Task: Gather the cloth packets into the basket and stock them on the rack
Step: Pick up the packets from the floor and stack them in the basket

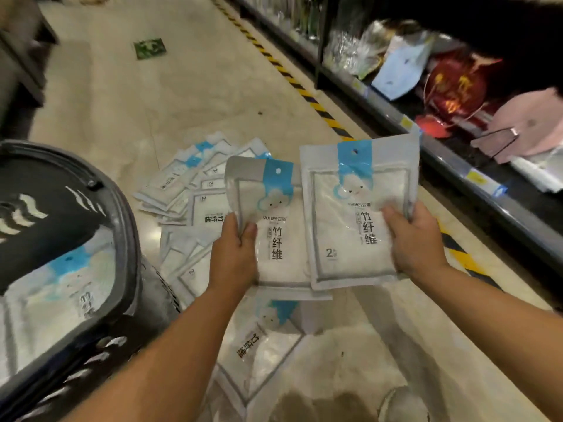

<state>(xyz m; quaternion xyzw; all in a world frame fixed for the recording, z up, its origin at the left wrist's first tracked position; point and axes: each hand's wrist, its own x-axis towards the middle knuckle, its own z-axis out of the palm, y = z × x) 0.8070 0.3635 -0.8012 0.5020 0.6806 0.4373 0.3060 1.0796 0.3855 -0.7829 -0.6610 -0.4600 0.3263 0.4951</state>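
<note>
Now, right of basket (126, 239): left hand (234, 257) pinches cloth packet (280, 236) by left edge; right hand (416, 242) grips second packet (350, 214) by right edge. Both white, blue header strip.

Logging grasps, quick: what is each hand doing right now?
Left hand: grips a white plastic cloth packet with a blue strip.
Right hand: grips a second, matching white packet.

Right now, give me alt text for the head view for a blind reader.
The left hand grips one cloth packet, the right hand a second packet, above more packets strewn on the floor. A dark basket sits at left, a stocked rack at right.
</note>
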